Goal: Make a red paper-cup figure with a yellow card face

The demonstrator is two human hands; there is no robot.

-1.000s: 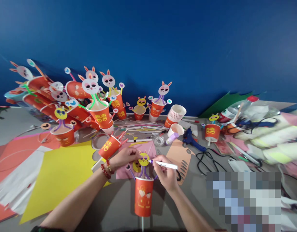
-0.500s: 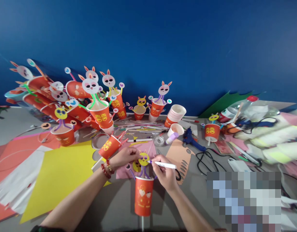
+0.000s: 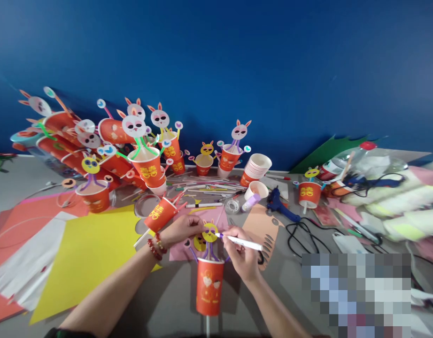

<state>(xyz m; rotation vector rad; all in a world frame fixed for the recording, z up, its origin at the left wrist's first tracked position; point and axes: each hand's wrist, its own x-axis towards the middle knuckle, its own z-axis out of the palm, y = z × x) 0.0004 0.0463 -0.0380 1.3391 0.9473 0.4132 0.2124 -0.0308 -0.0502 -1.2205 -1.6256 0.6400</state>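
Right of my hands, blocky pixels hide part of the bench; beyond them, the white rolls blur and run off the picture's edge.

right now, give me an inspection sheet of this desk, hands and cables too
surface: grey table, yellow sheet at left
job's things: red cup with yellow animal face
left hand: fingertips at the face's left edge, pinch unclear
right hand: grip on white marker, purple tip at the face
clutter: stacked cups, thin sticks, blue glue gun
cables: black loops near the glue gun
surroundings: blue wall behind
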